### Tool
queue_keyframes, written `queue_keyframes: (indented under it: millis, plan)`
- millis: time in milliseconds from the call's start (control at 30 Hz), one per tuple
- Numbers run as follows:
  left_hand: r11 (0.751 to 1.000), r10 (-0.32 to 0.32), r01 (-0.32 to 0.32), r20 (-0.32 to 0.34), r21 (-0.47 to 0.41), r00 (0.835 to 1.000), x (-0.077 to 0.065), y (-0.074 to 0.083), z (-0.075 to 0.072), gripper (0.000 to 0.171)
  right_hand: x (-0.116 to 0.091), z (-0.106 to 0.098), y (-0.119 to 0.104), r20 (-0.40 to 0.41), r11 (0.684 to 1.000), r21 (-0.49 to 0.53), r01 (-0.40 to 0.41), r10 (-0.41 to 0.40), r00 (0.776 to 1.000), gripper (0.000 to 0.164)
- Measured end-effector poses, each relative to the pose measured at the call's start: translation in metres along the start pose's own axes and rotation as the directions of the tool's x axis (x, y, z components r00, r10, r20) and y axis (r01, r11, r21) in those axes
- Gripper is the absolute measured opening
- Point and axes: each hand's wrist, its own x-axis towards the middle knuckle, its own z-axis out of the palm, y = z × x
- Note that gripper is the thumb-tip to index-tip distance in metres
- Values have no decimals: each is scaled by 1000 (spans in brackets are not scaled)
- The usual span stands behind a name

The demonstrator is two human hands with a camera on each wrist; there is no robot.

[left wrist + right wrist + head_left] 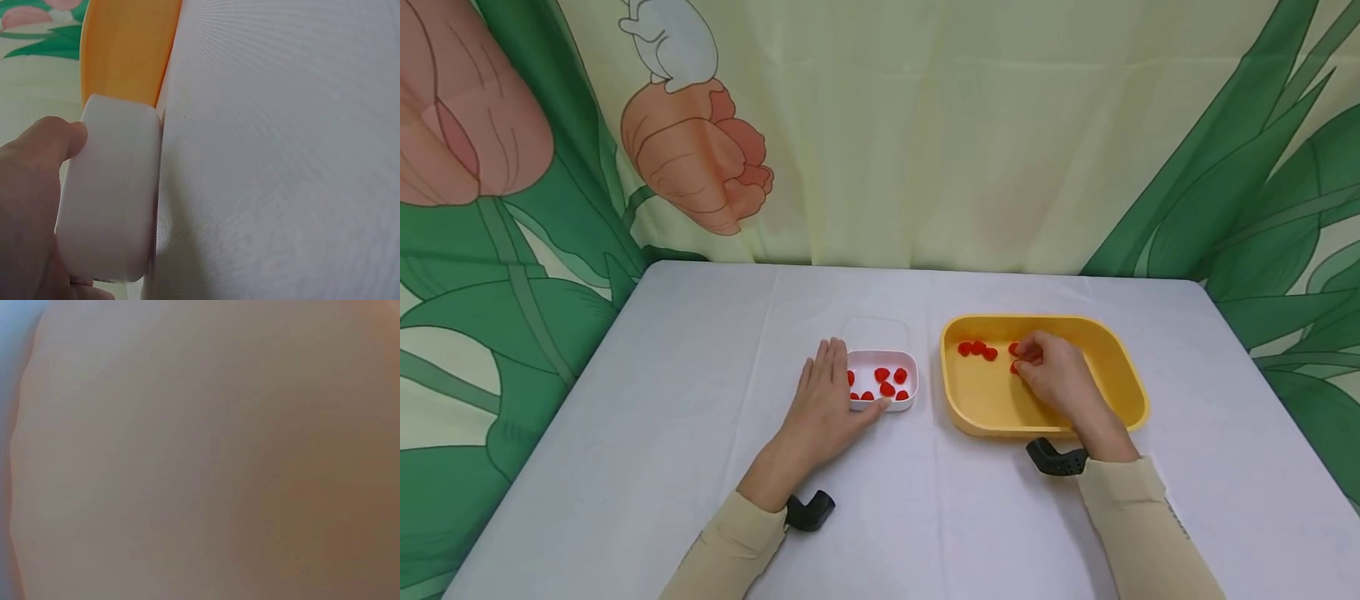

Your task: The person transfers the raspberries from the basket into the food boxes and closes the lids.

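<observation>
Red berries (977,347) lie in two places: some in the yellow tray (992,404) at the right, others in the small white box (865,375) left of it. In the tray, three sit together toward the far left, and two more show at the fingertips of the right hand (1060,379). That hand reaches in over the tray's near side with its fingers bent — whether they pinch a berry, I cannot tell, and the right wrist view is only a blur. The left hand (827,412) does not clasp the box; its straight fingers lie along the left side while the thumb rests on the near rim. A faint clear lid (876,332) lies just beyond the box. Everything stands on a white-covered table (625,467) — with a printed cloth (887,125) hanging behind its far edge.
</observation>
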Motion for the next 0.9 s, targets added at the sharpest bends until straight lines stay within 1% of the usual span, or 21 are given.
queue_keyframes:
  millis: [300, 500, 700, 900]
  plan:
    - [1000, 5, -5, -6, -6, 1000, 0, -1, 0, 103, 1, 0, -3, 5, 999, -23, 24, -24, 1000, 18]
    - [1000, -3, 3, -2, -10, 1000, 0, -1, 1, 103, 0, -1, -3, 0, 999, -27, 45, -45, 999, 18]
    - [1000, -9, 9, -5, -12, 1000, 0, -1, 1, 103, -2, -2, -6, 11, 1000, -11, 18, -18, 1000, 20]
    - [1000, -4, 4, -5, -20, 1000, 0, -1, 0, 104, -4, -3, -6, -4, 1000, 8, 15, -15, 1000, 21]
